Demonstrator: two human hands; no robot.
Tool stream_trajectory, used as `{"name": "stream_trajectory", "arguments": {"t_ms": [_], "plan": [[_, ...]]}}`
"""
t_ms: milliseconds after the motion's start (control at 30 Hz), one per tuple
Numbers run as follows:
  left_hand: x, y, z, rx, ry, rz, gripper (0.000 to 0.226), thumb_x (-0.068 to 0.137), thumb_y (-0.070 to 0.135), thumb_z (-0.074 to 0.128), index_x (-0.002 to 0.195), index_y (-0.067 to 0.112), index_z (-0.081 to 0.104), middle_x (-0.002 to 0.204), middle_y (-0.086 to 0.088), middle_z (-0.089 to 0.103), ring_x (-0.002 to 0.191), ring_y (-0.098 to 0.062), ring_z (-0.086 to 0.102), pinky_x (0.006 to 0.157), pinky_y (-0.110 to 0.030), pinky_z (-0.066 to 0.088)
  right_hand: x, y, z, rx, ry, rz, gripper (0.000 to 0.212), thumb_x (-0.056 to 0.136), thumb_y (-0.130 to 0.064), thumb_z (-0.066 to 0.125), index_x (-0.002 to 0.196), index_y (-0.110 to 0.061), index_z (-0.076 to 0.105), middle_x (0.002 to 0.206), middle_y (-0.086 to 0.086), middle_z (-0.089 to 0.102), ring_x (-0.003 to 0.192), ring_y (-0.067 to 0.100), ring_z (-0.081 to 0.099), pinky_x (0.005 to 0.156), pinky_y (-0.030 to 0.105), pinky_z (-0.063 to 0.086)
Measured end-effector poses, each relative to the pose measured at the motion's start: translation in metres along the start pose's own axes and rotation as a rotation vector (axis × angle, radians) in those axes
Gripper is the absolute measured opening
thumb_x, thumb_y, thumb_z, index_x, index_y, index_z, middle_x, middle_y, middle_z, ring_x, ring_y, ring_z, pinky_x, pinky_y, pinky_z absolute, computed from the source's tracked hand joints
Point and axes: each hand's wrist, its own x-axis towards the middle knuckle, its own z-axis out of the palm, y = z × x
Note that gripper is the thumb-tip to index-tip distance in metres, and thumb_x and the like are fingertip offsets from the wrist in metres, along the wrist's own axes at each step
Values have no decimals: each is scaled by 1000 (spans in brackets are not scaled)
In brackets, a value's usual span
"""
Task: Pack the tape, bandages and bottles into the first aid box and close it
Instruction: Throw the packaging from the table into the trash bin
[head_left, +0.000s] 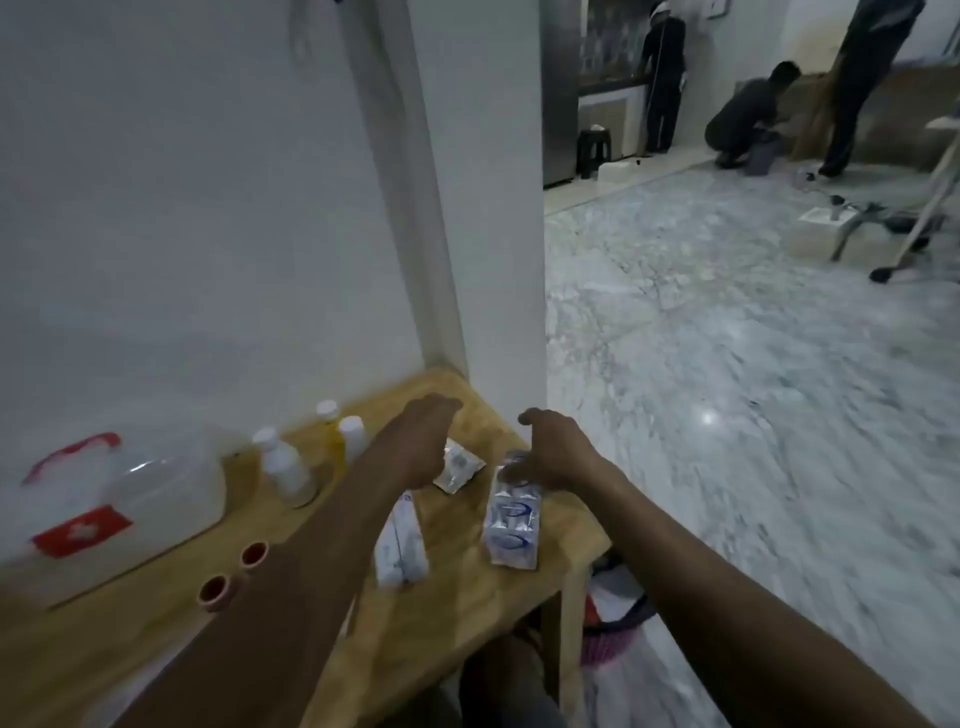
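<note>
A translucent first aid box (130, 499) with a red handle and red cross label sits shut at the table's left. Three white-capped bottles (283, 465) stand beside it, one of them yellow (332, 441). Two tape rolls (214, 592) lie near the front. Bandage packets lie in the middle: a long white one (400, 545), a small one (457, 465) and a blue-printed one (511, 525). My left hand (423, 441) hovers over the small packet, fingers curled down, holding nothing. My right hand (556, 449) rests its fingers on the top of the blue-printed packet.
The wooden table (467, 623) stands against a white wall, its right edge near my right arm. Bags lie under the table. A marble floor stretches right, with three people, a stool and a chair base far off.
</note>
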Motion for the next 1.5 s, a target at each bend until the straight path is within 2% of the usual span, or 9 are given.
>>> {"name": "stream_trajectory", "arguments": {"t_ms": [167,400,567,667,800,900,1133,1300,1500], "plan": [[33,-10,15,135,-185,8,75,84,3,64,148,23,32,154,-5,35,139,-27,35,112,-41,33,19,8,2,-85,-106,25,64,59,-38,90,111,-8,68,107,8,68,85,22,65,69,32,55],[47,-12,17,240,-118,49,62,81,20,75,136,24,49,134,-6,49,120,-28,49,96,-41,41,23,16,9,65,-49,47,38,61,-23,92,88,-8,69,87,7,70,69,20,66,48,26,47],[43,-11,11,182,-22,17,42,73,28,79,111,25,61,110,1,56,104,-24,56,86,-41,46,21,27,2,200,41,71,21,64,-13,89,76,-11,71,69,1,67,67,18,64,51,23,46],[45,-7,11,41,62,-12,9,76,21,72,74,23,63,87,0,66,79,-23,60,68,-37,49,18,40,-13,356,118,139,14,70,-10,85,74,-8,71,66,-2,65,66,12,64,52,24,52],[57,14,15,-206,186,-85,32,77,20,71,52,20,52,59,-2,56,62,-25,56,54,-32,40,20,66,-36,594,362,260,9,72,-9,79,72,-8,71,71,10,70,69,25,71,61,36,62],[74,42,21,-330,263,-91,25,73,20,75,55,16,58,54,-2,56,62,-26,61,51,-30,38,22,86,-50,686,560,360,6,77,-10,73,77,-11,67,75,8,68,60,17,64,41,16,48],[136,103,51,-503,218,-129,14,74,15,76,68,5,68,64,-8,64,66,-24,60,52,-28,36,47,152,-48,700,737,560,14,83,-9,63,86,-23,60,103,12,63,79,27,67,57,31,53],[179,121,97,-491,84,-199,37,75,14,78,55,10,48,59,-6,53,63,-30,58,52,-28,38,65,193,-23,639,707,651,20,90,-6,55,110,-12,58,111,13,57,74,17,56,66,29,45],[199,133,131,-248,-184,-220,36,77,22,79,81,7,46,92,-12,53,85,-34,60,63,-34,45,73,224,16,546,478,756,61,84,-1,57,141,-11,37,123,14,53,102,31,61,80,39,55]]}}
